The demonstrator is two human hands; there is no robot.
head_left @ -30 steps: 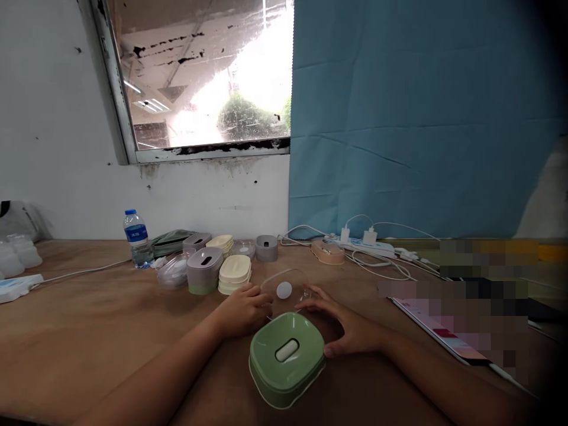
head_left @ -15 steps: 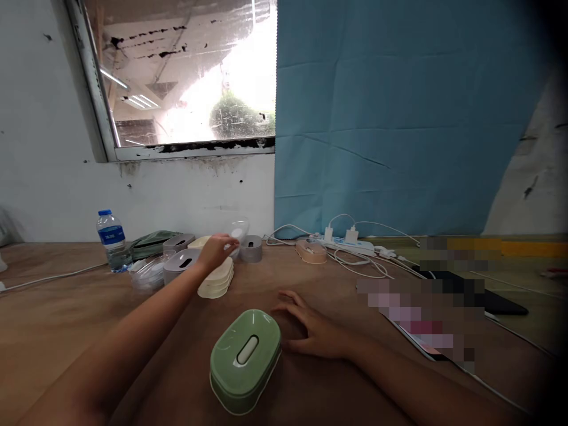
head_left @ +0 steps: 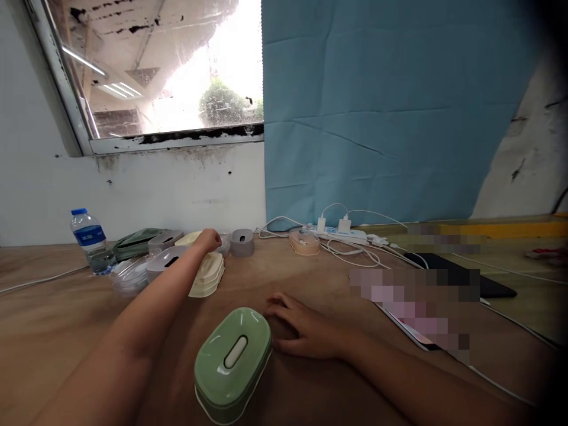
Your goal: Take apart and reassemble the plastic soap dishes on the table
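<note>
My left hand [head_left: 208, 241] reaches to the back left, fingers curled at the edge of a clear plastic lid [head_left: 224, 244]; the fingertips are partly hidden. Just in front of it lies a stack of cream oval trays [head_left: 208, 275]. A small grey oval box [head_left: 242, 243] with a slot stands right of the lid. My right hand [head_left: 302, 328] rests open on the table, fingers apart and holding nothing. Left of it, close to its thumb, sits a green oval box [head_left: 233, 361] with a white slotted inset on top and a cream bottom edge.
A water bottle [head_left: 92, 241], a green pouch [head_left: 137, 242], clear plastic covers [head_left: 129, 275] and grey slotted boxes [head_left: 164, 260] crowd the left back. Behind my right hand are a peach box [head_left: 304, 242], a power strip [head_left: 344, 235] and white cables. A blurred flat device lies right.
The clear lid, raised and tilted in my left hand before, is now low near the table. My right hand stays beside the green box. The whole view has shifted slightly.
</note>
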